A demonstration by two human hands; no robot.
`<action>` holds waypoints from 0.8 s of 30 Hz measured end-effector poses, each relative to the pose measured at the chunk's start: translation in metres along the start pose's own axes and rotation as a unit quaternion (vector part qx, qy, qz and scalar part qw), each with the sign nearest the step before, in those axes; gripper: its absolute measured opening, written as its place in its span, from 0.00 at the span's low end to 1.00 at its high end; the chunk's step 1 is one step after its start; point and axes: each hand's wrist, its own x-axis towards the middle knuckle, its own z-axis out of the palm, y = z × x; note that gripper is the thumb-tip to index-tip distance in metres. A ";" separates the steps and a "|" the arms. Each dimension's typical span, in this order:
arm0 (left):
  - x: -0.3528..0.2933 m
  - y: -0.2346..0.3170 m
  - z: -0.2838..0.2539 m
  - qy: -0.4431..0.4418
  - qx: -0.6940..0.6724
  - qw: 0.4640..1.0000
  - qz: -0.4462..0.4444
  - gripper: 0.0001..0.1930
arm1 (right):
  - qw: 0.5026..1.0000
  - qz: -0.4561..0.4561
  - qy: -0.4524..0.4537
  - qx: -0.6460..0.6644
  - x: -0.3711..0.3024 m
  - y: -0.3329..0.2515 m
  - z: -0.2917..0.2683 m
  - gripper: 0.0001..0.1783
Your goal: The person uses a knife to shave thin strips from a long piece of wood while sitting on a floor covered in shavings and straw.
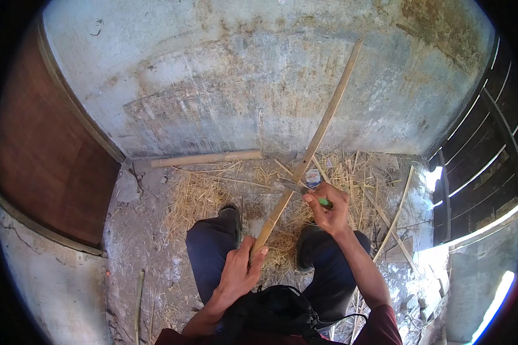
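Observation:
A long, narrow bamboo strip (330, 112) slants from between my knees up toward the wall. My left hand (242, 268) is closed round its near end. A knife (294, 185) with a green handle is gripped in my right hand (330, 208), and its short blade lies across the strip at about mid-length. The blade's edge seems to touch the bamboo, though its exact contact is too small to tell. Part of the handle is hidden by my fingers.
Pale shavings (193, 201) litter the floor on both sides of my legs. A bamboo pole (207, 158) lies along the wall (213, 109). Thin strips (398, 213) rest at the right near a slatted dark panel (483, 149). A brown board (52, 138) stands at the left.

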 end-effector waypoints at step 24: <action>0.002 -0.003 -0.010 -0.029 0.014 0.999 -0.021 0.15 | 0.992 -0.096 -0.081 -0.017 -0.014 -0.010 0.007 0.13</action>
